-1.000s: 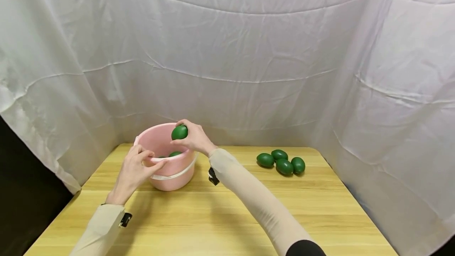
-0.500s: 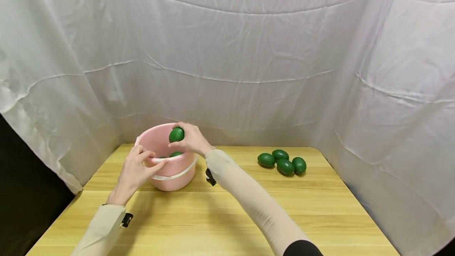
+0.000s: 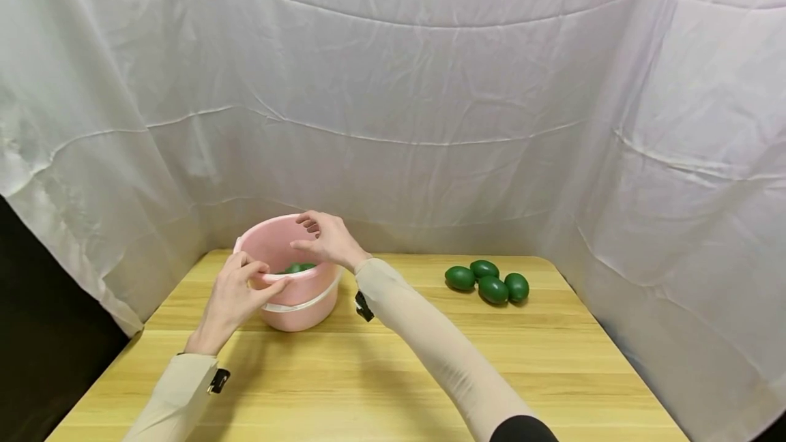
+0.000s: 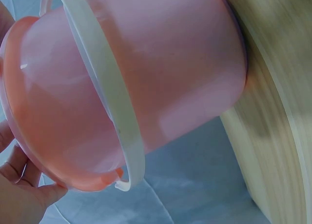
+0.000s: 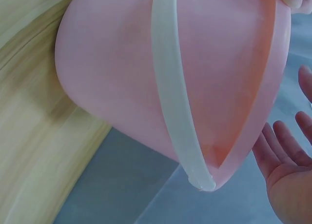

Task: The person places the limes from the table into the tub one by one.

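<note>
A pink bucket (image 3: 301, 302) with a white handle (image 4: 109, 80) stands upright at the table's left back. My left hand (image 3: 230, 299) holds its near rim, thumb on the near side and the other fingers toward the opening. Over the right part of the mouth, my right hand (image 3: 333, 241) hovers with spread fingers and holds nothing. Green avocado-like fruits (image 3: 296, 268) show inside, partly hidden by the near rim. The right wrist view has my right hand (image 5: 290, 185) beside the rim, fingers apart.
Several dark green avocado-like fruits (image 3: 493, 289) lie grouped at the right back of the wooden table (image 3: 393, 367). Pale grey cloth (image 3: 393, 108) hangs behind the table and along its sides.
My right hand moved slightly left over the bucket, then let go of the green fruit, which is now down among the others inside. The left hand kept its hold on the rim.
</note>
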Available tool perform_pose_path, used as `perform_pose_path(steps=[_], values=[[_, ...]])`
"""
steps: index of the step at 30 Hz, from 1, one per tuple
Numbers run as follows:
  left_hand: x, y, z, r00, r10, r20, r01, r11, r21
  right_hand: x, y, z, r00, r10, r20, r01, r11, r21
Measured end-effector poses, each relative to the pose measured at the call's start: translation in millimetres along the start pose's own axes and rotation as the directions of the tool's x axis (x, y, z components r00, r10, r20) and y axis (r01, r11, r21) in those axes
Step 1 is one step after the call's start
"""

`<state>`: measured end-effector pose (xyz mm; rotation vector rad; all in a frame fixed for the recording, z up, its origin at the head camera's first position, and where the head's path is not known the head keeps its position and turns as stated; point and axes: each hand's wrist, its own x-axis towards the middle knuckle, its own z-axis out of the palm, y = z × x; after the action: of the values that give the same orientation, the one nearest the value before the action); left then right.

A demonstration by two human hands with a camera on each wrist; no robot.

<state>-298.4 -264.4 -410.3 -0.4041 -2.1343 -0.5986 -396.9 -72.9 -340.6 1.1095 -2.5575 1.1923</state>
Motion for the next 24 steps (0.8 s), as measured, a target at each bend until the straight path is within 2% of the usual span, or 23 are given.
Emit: perform_pose_path(steps=[15,24], values=[[-2.0,-0.9,-0.5,1.000,0.016,-0.009,-0.016,1.000,0.001,-9.9,8.7,-7.9,0.998,0.005,-0.058,-0.001,0.998,0.062],[0.1,-1.7,-1.6,1.000,0.020,-0.005,-0.020,1.000,-0.018,-16.6,18.0,-11.2,0.991,-0.033,-0.132,0.045,0.995,0.084]])
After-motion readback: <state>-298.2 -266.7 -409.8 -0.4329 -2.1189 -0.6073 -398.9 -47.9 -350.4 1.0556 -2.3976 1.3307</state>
